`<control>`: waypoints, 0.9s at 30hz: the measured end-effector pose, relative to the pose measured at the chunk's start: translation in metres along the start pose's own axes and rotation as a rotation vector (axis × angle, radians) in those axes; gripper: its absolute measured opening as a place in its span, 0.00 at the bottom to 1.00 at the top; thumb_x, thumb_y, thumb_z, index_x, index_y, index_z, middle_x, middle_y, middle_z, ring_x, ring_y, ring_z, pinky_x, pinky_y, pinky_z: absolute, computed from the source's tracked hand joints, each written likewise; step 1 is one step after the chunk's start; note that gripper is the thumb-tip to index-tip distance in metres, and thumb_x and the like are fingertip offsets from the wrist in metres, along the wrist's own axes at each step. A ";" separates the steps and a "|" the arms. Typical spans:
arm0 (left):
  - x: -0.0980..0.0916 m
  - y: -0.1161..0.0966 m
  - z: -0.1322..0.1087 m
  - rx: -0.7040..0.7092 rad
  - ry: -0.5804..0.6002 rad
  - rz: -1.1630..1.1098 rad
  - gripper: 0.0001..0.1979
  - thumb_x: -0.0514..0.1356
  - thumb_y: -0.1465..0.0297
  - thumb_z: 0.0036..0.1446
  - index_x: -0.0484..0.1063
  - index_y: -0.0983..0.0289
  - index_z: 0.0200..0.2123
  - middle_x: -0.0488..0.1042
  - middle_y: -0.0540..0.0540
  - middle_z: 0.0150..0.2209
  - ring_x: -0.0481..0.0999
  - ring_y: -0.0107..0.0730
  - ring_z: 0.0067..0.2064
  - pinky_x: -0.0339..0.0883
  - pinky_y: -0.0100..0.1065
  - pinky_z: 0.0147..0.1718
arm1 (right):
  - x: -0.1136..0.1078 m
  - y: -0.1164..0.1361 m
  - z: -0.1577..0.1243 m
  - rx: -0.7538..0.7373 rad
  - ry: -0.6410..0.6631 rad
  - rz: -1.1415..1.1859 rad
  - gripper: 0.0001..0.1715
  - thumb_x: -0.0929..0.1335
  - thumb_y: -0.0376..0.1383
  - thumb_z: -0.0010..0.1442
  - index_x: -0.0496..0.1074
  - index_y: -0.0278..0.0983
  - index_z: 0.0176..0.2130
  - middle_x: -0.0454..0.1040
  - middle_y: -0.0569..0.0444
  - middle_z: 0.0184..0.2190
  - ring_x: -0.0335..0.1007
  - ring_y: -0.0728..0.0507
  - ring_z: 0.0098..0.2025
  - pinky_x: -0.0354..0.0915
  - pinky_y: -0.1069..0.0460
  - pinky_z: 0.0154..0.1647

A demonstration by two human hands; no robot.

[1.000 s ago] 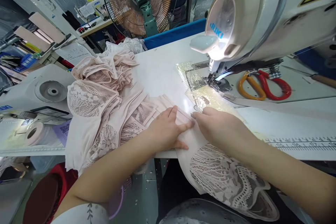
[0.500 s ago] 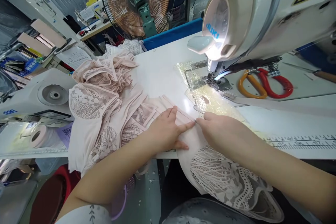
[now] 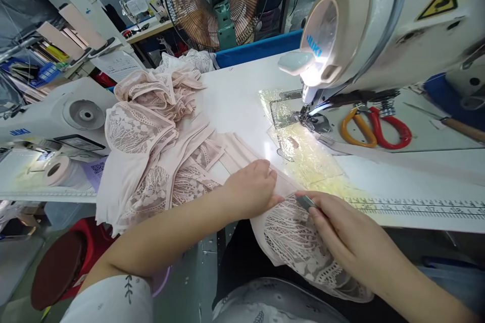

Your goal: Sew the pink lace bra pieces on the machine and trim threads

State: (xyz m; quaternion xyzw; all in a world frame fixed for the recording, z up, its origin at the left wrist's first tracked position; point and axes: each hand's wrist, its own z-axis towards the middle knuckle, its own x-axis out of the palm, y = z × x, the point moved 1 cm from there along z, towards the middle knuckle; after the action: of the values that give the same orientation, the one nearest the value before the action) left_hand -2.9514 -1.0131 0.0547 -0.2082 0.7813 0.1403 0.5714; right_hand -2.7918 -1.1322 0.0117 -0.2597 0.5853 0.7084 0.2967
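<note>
A pale pink lace bra piece (image 3: 291,232) runs from the white table down over my lap. My left hand (image 3: 252,189) is closed on its plain upper edge, thumb and fingers pinching the cloth. Just right of it, my right hand (image 3: 337,227) grips a small grey metal tool (image 3: 305,202), which looks like thread snips; the fingers cover most of it. The tool's tip lies against the seam edge by my left thumb. Left of my hands sits a heap of similar pink lace pieces (image 3: 142,128), joined to the held work by overlapping cloth.
A sewing machine head (image 3: 322,35) stands at the upper right, its needle area lit. Beside it lie scissors with orange and red handles (image 3: 390,128). A ruler strip (image 3: 413,206) edges the table. Behind are a fan (image 3: 215,0) and another machine (image 3: 71,116) at left.
My right hand has moved down and right along the bra piece, and the grey tool now shows in it. My left hand has gone from spread fingers to a pinch.
</note>
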 end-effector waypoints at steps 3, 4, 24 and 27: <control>0.005 -0.009 -0.006 0.035 0.001 0.011 0.32 0.49 0.55 0.66 0.54 0.71 0.65 0.55 0.74 0.64 0.55 0.55 0.66 0.54 0.45 0.61 | -0.003 -0.005 0.014 0.040 0.037 -0.067 0.14 0.56 0.40 0.67 0.65 0.39 0.34 0.70 0.52 0.30 0.68 0.46 0.29 0.61 0.53 0.26; 0.007 -0.009 -0.008 0.039 0.009 0.010 0.32 0.49 0.55 0.66 0.53 0.68 0.66 0.53 0.73 0.65 0.52 0.56 0.67 0.52 0.47 0.62 | -0.003 -0.006 0.022 0.043 0.030 -0.114 0.15 0.56 0.40 0.66 0.64 0.38 0.31 0.67 0.53 0.27 0.64 0.47 0.26 0.58 0.54 0.24; 0.016 -0.002 -0.008 0.044 0.016 -0.001 0.30 0.51 0.53 0.64 0.55 0.57 0.65 0.48 0.71 0.67 0.49 0.57 0.68 0.49 0.55 0.62 | 0.015 0.008 0.081 -0.047 0.121 -0.576 0.05 0.64 0.28 0.50 0.66 0.35 0.25 0.50 0.59 0.20 0.40 0.51 0.20 0.37 0.54 0.20; 0.013 -0.003 -0.008 0.041 0.021 0.011 0.30 0.51 0.52 0.64 0.54 0.56 0.66 0.50 0.69 0.67 0.50 0.57 0.68 0.51 0.55 0.62 | 0.014 0.008 0.079 -0.075 0.147 -0.582 0.06 0.63 0.26 0.50 0.66 0.34 0.24 0.51 0.59 0.21 0.40 0.51 0.19 0.38 0.55 0.19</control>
State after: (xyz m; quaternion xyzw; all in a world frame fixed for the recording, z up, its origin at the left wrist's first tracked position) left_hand -2.9601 -1.0215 0.0444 -0.1934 0.7911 0.1252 0.5667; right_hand -2.8088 -1.0542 0.0213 -0.4780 0.4795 0.5942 0.4342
